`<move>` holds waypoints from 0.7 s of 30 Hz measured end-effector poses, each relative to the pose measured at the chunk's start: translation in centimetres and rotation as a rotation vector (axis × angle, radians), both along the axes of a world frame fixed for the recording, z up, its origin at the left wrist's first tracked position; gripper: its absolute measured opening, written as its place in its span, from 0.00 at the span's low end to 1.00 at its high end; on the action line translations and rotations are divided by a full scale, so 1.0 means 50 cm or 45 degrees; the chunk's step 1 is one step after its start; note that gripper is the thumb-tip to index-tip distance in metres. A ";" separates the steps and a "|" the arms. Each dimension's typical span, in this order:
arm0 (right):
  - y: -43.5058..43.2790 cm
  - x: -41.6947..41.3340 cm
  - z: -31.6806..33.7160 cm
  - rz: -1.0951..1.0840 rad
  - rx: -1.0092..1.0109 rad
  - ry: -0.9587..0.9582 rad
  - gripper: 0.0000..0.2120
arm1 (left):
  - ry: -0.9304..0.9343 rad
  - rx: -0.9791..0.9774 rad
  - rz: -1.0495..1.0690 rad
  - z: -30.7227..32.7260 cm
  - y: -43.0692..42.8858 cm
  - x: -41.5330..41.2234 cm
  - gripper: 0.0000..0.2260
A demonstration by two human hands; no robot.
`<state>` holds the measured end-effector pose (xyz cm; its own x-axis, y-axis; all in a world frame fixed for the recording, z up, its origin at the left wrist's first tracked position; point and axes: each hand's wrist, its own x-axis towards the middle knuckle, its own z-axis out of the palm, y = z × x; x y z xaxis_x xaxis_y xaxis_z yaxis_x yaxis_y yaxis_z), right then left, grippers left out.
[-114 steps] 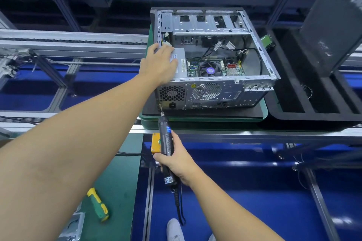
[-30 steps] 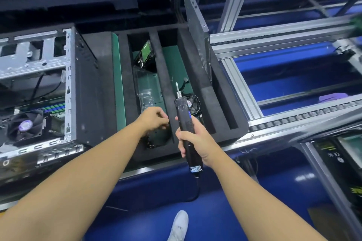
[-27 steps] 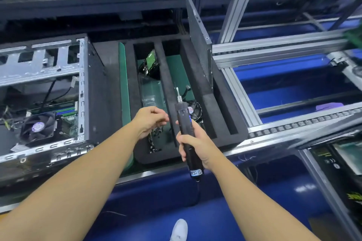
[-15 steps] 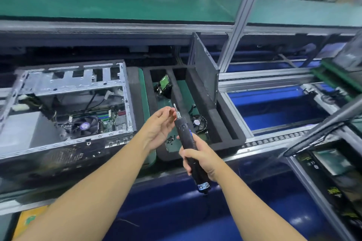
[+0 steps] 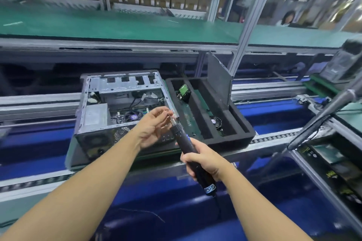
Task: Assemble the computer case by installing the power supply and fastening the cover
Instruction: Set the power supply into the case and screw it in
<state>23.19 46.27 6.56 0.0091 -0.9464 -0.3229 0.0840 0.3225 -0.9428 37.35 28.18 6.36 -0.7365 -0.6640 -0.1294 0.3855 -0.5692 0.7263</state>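
Observation:
An open computer case lies on the conveyor at centre left, its grey power supply seated in the near left corner. My right hand grips a black electric screwdriver, tip pointing up and left. My left hand is at that tip, fingers pinching a small screw against the bit. The dark cover panel stands upright at the far side of the foam tray.
A black foam tray with slots holds small parts, right of the case. A green workbench runs behind the conveyor rails. Another case and tray sit at far right. A person sits in the background at upper right.
My left hand left the foam tray and rose to the screwdriver tip with a screw. The view lifted and swung left, bringing the case back toward the centre.

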 end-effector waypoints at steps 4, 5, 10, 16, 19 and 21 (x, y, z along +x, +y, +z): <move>0.004 0.063 0.002 0.056 0.056 0.066 0.23 | -0.068 -0.085 -0.054 0.017 0.001 0.095 0.06; 0.004 0.076 0.001 0.073 0.062 0.074 0.24 | -0.101 -0.102 -0.074 0.022 -0.002 0.118 0.06; -0.006 0.143 -0.017 0.088 0.016 0.025 0.22 | -0.198 -0.061 -0.122 0.044 0.000 0.208 0.13; -0.048 0.256 -0.056 0.093 -0.029 -0.048 0.25 | -0.296 -0.011 -0.054 0.028 -0.006 0.288 0.11; -0.067 0.311 -0.081 0.112 -0.070 -0.073 0.24 | -0.375 -0.019 -0.006 0.009 -0.022 0.333 0.10; -0.079 0.343 -0.099 0.155 -0.096 -0.094 0.23 | -0.522 -0.084 -0.007 -0.004 -0.035 0.362 0.08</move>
<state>40.32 42.31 1.61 0.1463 -0.9583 -0.2453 0.1187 0.2632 -0.9574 55.45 26.46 6.16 -0.6361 -0.6770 -0.3702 0.0537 -0.5175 0.8540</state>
